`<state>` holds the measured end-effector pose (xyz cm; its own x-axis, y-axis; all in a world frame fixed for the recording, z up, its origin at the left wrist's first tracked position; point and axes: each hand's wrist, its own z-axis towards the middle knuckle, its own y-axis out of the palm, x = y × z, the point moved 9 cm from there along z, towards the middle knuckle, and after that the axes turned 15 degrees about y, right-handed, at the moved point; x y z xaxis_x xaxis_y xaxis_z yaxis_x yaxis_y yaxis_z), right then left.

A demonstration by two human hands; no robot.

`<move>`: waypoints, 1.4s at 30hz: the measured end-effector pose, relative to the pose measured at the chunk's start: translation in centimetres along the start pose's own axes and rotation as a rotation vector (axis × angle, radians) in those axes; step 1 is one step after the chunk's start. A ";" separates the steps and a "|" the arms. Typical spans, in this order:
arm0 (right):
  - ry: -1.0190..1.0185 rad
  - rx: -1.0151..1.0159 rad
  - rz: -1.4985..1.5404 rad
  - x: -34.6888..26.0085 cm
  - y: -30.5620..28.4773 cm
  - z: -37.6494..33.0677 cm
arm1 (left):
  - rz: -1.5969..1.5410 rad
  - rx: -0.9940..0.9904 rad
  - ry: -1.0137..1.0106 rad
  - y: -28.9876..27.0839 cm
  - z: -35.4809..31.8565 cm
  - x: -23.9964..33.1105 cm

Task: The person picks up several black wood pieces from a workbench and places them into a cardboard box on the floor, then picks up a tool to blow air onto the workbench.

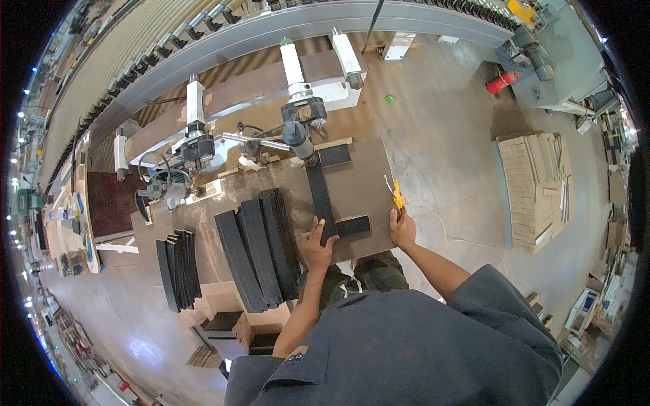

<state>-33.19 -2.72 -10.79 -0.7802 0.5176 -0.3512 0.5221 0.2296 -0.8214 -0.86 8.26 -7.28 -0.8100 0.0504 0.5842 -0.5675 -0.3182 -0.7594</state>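
Observation:
My left hand (316, 249) presses on the near end of a long black strip (320, 193), thumb and forefinger at its sides. Short black pieces lie to the right of each end of that strip: one far piece (334, 155) and one near piece (354, 225). All rest on the brown worktop (369, 183). By the worktop's right edge, my right hand (403, 230) is closed around a yellow air blow gun (398, 195) with a thin metal nozzle pointing away from me. My right fingers partly hide its handle.
Left of my left hand lie stacked long black strips (254, 250), with shorter black strips (177, 269) farther left. Machine heads (298, 135) on white arms stand over the worktop's far side. Stacked brown boards (535, 189) and a red fire extinguisher (501, 82) are to the right.

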 end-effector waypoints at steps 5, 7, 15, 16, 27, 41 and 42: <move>0.019 -0.010 0.006 0.0 0.1 -0.1 | -0.014 0.020 0.056 -0.9 0.5 1.0; 0.000 0.044 0.005 0.3 0.1 0.0 | 0.016 0.044 0.022 -0.7 1.3 1.0; -0.029 0.034 0.102 0.3 -0.6 -0.1 | 0.485 -0.069 -0.033 2.2 11.6 2.4; -0.073 0.060 0.135 -0.2 -0.5 -0.4 | 0.513 -0.071 -0.036 2.7 11.5 1.0; -0.007 0.025 0.163 1.8 0.0 0.7 | 0.249 -0.070 -0.221 -3.7 7.7 6.2; -0.026 -0.033 0.147 2.3 0.5 1.2 | 0.522 -1.058 0.914 -1.0 9.9 13.4; -0.027 -0.056 0.150 2.2 0.8 1.1 | 0.540 -1.140 0.970 0.1 8.6 11.7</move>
<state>-34.88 -2.30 -12.75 -0.7005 0.5274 -0.4808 0.6515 0.1975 -0.7325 -9.13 0.65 2.00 -0.4737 0.8712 0.1287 0.3579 0.3240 -0.8757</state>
